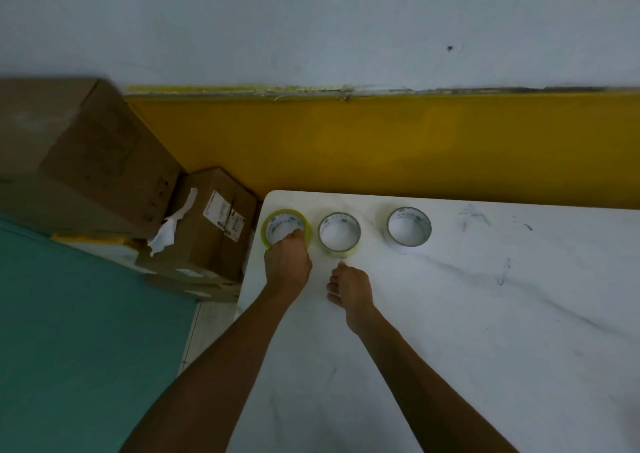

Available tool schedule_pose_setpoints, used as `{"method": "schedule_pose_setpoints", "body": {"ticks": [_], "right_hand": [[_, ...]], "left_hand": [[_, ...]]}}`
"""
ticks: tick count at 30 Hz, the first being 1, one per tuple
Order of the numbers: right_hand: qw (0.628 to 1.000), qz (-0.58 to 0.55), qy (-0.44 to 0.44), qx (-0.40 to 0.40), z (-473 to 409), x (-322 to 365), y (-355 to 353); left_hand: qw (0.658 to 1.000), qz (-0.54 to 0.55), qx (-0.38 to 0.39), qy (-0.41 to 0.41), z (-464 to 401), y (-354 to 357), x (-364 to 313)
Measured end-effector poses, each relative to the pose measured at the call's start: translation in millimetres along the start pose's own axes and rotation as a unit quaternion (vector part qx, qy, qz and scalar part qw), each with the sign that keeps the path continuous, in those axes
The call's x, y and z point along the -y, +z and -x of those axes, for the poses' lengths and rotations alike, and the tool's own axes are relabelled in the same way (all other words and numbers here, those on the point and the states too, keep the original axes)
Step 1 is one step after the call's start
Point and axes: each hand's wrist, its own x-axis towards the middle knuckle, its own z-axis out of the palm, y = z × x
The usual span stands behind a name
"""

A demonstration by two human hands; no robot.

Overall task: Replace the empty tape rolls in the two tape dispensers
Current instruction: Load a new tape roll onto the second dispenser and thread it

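Three tape rolls lie flat in a row near the far left corner of the white table. The left roll has a thick yellowish band of tape. My left hand rests on its near rim, fingers curled over it. The middle roll carries only a thin layer of tape. The right roll looks like a nearly bare white core. My right hand hovers just in front of the middle roll, fingers loosely apart, holding nothing. No tape dispenser is in view.
Cardboard boxes are stacked on the floor left of the table, beside a green surface. A yellow band of wall runs behind the table. The table's left edge lies close to my left arm.
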Motion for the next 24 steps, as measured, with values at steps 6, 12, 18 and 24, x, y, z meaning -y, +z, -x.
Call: {"method": "schedule_pose_setpoints", "body": {"ticks": [6,12,18,24], "right_hand": [[1.0,0.007,-0.007,0.001,22,17,-6],[0.997,0.047,-0.062,0.021,51,44,-10],[0.99,0.06,-0.118,0.058,99,86,-3],[0.956,0.148,-0.245,0.07,152,124,-22]], "left_hand": [[1.0,0.014,0.007,0.015,-4,-14,1],[0.995,0.092,-0.021,-0.007,9,-67,-11],[0.922,0.372,-0.017,-0.107,37,-125,-35],[0.864,0.493,-0.023,-0.101,69,-164,-71]]}}
